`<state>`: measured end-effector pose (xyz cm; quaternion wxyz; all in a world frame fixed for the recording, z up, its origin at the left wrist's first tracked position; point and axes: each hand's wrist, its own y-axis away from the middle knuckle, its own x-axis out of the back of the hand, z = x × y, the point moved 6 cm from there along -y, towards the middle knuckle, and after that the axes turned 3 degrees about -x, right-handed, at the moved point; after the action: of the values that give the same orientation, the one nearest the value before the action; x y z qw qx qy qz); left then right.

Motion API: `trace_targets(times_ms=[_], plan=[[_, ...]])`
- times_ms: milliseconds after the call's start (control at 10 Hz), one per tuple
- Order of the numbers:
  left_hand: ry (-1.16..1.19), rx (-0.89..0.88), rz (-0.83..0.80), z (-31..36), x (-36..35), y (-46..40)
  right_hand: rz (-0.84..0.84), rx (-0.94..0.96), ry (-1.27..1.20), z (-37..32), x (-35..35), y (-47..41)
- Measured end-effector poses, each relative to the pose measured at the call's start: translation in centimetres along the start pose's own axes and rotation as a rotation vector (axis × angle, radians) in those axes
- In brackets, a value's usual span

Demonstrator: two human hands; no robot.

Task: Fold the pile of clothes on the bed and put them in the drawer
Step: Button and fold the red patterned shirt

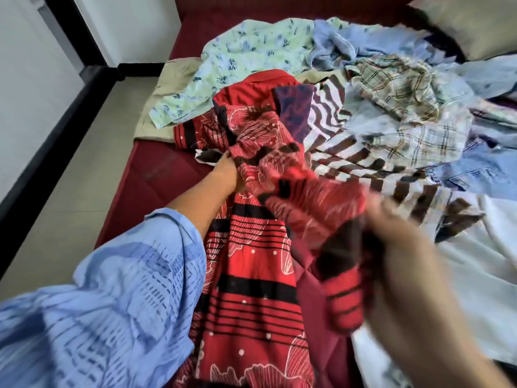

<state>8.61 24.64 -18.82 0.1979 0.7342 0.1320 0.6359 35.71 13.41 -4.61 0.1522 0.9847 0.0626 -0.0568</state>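
Now both hands grip the red garment [251,275] on the bed [145,175]: left hand [228,175] pinches its far fold, blurred right hand [391,228] bunches a near part, pile [377,93] beyond.

view: single head camera, wide-angle, edges bent
position: above the near edge of the dark red quilted bed [156,175]
facing: forward and down across the bed
nearness: close; forearms fill the lower frame, right side blurred
reach: pale tiled floor [84,152] left of bed, beige pillow [472,26] at its far right
shared: none, one view
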Motion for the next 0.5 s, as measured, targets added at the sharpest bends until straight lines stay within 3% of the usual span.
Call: trace_targets(times_ms=[100,200,300,400,500], plan=[[-0.131,-0.019,-0.003,-0.4,0.0,2.5,0.304,-0.204,-0.231,13.5,-4.9,6.4],[-0.257,-0.03,0.128,-0.7,-1.0,1.9,0.229,-0.332,-0.157,17.8,-6.9,10.2],[-0.358,-0.09,0.18,-1.4,-2.0,2.6,0.271,-0.439,-0.096,22.1,-6.6,12.0],[-0.269,-0.199,0.341,-2.4,-2.5,3.4,0.173,-0.244,0.152,19.9,-5.5,11.0],[-0.048,-0.121,0.436,-5.2,-2.8,4.2,0.051,-0.014,0.384,16.1,-7.1,8.3]])
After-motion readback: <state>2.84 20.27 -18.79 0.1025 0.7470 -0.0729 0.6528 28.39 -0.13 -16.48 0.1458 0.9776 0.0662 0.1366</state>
